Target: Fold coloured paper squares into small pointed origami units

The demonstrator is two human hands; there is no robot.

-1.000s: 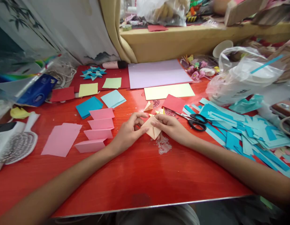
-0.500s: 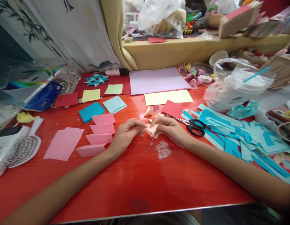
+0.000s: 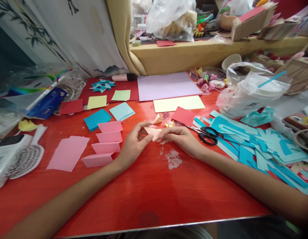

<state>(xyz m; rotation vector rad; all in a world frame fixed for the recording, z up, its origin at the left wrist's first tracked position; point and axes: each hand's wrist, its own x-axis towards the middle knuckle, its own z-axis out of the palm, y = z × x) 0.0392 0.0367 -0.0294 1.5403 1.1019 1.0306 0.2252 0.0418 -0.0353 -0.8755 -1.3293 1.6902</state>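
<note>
A small folded piece of pale peach paper (image 3: 154, 132) lies on the red table (image 3: 149, 189) between my two hands. My left hand (image 3: 134, 143) pinches its left end with thumb and fingers curled. My right hand (image 3: 181, 138) presses on its right end, fingers held together and bent over it. Another small folded peach piece (image 3: 157, 118) sits just behind the paper. Black-handled scissors (image 3: 206, 134) rest right beside my right hand.
Folded pink papers (image 3: 106, 141) and a pink sheet (image 3: 66, 153) lie to the left, blue squares (image 3: 97, 119) behind them. A heap of cut blue strips (image 3: 256, 144) and a plastic bag (image 3: 253, 89) crowd the right. Lilac sheet (image 3: 167, 85), yellow sheet (image 3: 178, 103) and hairbrush (image 3: 25, 156) also lie about.
The peach paper was a flat diamond held up between both hands; it has since been folded narrower and now lies low, pressed at the table. The view shifted slightly.
</note>
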